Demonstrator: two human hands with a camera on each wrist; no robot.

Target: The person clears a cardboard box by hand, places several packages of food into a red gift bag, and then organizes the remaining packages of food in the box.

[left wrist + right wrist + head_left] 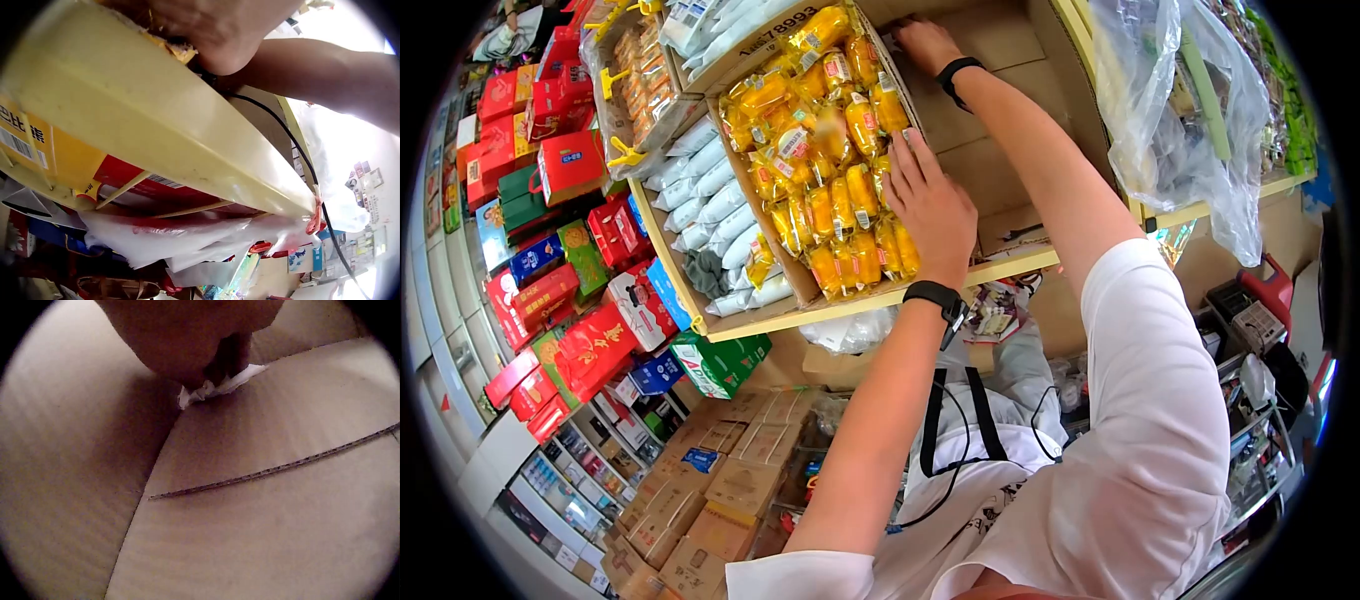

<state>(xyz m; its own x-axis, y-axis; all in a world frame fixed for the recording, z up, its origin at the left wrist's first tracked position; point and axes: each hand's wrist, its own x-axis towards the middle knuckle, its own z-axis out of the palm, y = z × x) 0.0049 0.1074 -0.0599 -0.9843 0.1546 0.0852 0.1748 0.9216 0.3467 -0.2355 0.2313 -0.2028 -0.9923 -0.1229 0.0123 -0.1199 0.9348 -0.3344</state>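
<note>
1. The right hand [927, 45] reaches into an open brown cardboard box [1015, 110], near its far end. In the right wrist view its bent fingers pinch a small crumpled white scrap [219, 390], thin like paper or tissue, low against the cardboard near a seam. How tightly the fingers close cannot be told.
2. The left hand [935, 210] rests with its fingers extended and slightly parted at the near right side of a neighbouring carton of yellow plastic-wrapped packets [840, 200]. The fingertips lie at the packets and the carton's edge; the hand is open, with nothing visibly gripped.
3. The yellow packets lie in rows and loose layers, between the brown box and a section of pale bluish-white packets [720, 200]. A crumpled dark grey item [705, 272] and one yellow packet lie among the pale ones.
4. A pale yellow shelf rim [1000, 264] runs along the near side of the boxes. The left wrist view shows it close up, with clear plastic sheeting [169, 240] below.
5. Inside the brown box, a cut cardboard edge [275, 470] crosses the bottom, below the white scrap in the right wrist view.
6. A clear plastic bag [1200, 120] hangs to the right of the box. Red gift boxes [570, 165] stand at the left, and stacked brown cartons [720, 490] lie lower down.
</note>
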